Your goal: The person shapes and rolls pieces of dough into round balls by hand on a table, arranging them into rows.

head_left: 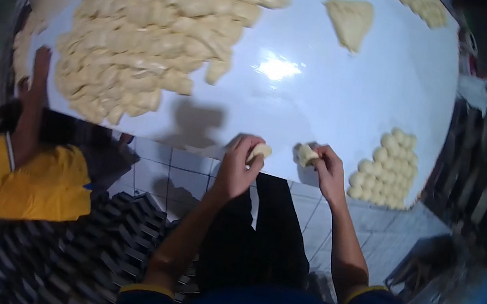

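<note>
My left hand [241,165] is closed around a small piece of dough [261,152], just above the table's near edge. To its right, my right hand [328,170] pinches another dough piece [305,155] between thumb and fingers. The two pieces are apart from each other. Right of my right hand, a cluster of round dough balls [385,172] sits in rows near the table corner. A large spread of overlapping dough strips [154,34] covers the left part of the white table [274,113].
A triangular dough slab [350,22] lies at the far side. More dough balls [420,4] sit at the far right. At the left edge stands another person in a yellow shirt [28,181], one arm over the table. Stacked dark trays [73,252] stand behind on the left.
</note>
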